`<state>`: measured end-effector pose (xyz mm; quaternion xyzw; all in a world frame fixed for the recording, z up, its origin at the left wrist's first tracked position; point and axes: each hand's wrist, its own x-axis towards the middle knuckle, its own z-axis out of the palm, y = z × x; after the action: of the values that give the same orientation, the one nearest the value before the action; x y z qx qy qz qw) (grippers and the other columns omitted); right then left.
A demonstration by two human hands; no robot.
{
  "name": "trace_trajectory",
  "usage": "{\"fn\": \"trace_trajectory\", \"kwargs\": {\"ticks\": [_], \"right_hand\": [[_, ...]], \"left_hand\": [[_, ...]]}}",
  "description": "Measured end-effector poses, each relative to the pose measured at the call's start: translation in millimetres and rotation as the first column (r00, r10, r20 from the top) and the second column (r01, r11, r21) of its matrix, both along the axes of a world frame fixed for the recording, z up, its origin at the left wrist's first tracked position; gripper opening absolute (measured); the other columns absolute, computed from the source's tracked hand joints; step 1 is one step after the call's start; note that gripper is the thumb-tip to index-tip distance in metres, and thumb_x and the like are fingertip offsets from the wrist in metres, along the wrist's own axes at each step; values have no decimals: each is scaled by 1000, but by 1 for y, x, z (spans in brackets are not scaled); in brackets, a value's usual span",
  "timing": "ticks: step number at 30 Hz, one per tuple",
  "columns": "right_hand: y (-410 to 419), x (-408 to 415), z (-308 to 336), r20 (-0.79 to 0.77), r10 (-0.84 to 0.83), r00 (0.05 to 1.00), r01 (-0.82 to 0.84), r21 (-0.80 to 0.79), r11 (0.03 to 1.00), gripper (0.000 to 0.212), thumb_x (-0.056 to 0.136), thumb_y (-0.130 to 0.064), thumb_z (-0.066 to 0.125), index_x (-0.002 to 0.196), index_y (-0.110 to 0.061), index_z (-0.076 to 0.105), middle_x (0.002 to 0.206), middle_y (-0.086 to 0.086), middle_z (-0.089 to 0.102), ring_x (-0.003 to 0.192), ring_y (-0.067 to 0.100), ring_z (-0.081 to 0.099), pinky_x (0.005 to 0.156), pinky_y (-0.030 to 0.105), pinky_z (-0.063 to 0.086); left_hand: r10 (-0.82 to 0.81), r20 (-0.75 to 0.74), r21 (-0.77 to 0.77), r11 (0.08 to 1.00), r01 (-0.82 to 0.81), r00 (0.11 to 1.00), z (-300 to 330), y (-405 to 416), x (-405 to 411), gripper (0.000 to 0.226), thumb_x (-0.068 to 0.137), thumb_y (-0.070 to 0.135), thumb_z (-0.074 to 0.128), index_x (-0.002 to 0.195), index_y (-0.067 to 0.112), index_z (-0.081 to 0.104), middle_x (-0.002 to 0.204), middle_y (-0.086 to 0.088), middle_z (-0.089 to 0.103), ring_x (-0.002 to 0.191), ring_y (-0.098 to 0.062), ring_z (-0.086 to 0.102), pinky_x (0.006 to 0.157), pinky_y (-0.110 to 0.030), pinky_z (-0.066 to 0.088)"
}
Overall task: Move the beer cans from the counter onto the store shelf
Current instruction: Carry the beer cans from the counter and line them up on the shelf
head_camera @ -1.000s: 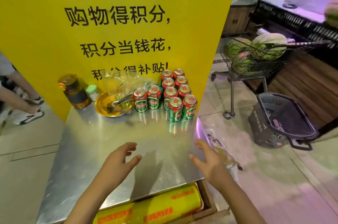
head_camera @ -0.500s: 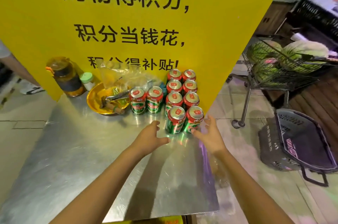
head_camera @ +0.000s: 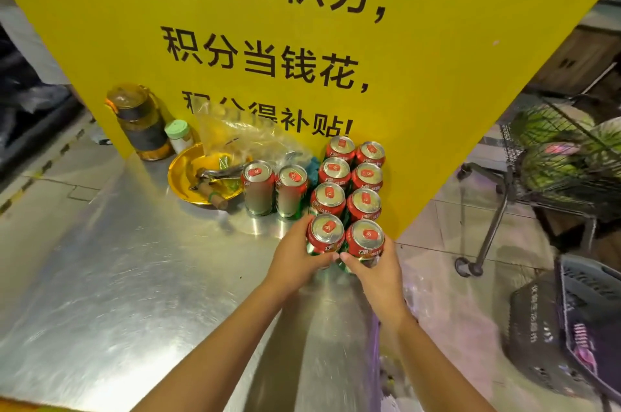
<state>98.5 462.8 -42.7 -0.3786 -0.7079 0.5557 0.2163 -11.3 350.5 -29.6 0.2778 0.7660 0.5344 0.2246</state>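
On the steel counter point(head_camera: 117, 277), each hand's fingers clamp a beer can (left hand point(head_camera: 295, 260), right hand point(head_camera: 376, 272)).

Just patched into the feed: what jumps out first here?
A big yellow sign with black Chinese writing fills the back. Below it, red beer cans stand clustered on the steel counter, and the left hand and right hand each grip one of the two nearest cans. Left of the cans sits a yellow bowl; a cart with melons stands at right.
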Motion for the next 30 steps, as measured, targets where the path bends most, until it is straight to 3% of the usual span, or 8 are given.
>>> {"fn": "trace_trajectory", "kwargs": {"ticks": [4,9,14,17,19,22,25,30], "right_hand": [[-2,7,9,-18,18,1000,-17,7,1000,62,63,-12,84,110,-34,51,101,-22,61,94,-6,59,85,23,49],[-15,28,21,-38,133,990,-136,-110,985,65,63,-8,84,118,-28,55,109,-13,65,101,2,61,90,29,52],[-51,27,53,-51,266,963,-270,-89,959,62,62,1,82,106,-34,55,101,-17,64,91,-6,61,70,8,50],[-90,14,72,-39,387,921,-389,-54,920,58,60,2,83,100,-30,56,100,-9,65,87,-5,62,70,8,49],[-127,5,84,-31,468,883,-469,-41,882,57,59,-1,84,102,-27,57,103,-4,65,90,-1,62,72,14,49],[-198,-9,103,-48,587,808,-589,-39,807,57,61,-3,84,100,-34,56,102,-12,65,91,-1,62,78,19,47],[-283,-26,116,-61,705,707,-707,-36,706,58,61,-3,84,101,-35,56,102,-13,66,90,-6,62,77,15,50],[-442,-58,122,-81,834,546,-838,-39,545,57,57,-8,86,102,-31,60,99,-10,69,91,0,64,71,11,50]], "left_hand": [[117,-35,-27,993,-118,993,0,-8,11,64,60,27,84,114,30,52,107,17,60,96,5,57,77,-3,41],[248,-17,-12,969,-249,969,9,-48,28,64,57,35,86,112,33,52,107,18,60,97,11,54,76,1,40],[380,64,53,922,-383,923,40,-123,43,59,59,27,87,108,35,54,106,17,62,97,10,56,81,-10,47],[469,90,74,876,-476,878,59,-184,51,58,57,30,87,104,38,54,106,19,62,97,7,57,81,-12,46],[547,99,74,829,-554,831,71,-233,57,60,52,36,87,102,40,55,105,18,62,96,3,59,80,-14,46],[667,105,72,734,-675,737,85,-313,67,61,48,29,90,98,39,56,100,14,65,89,6,61,72,-11,48],[773,113,44,624,-780,624,100,-403,78,65,37,50,82,96,39,57,95,17,66,86,7,61,74,-15,48],[895,81,-12,440,-898,438,115,-558,92,77,50,43,83,118,25,52,110,6,61,100,-14,59,87,-32,49]]}}
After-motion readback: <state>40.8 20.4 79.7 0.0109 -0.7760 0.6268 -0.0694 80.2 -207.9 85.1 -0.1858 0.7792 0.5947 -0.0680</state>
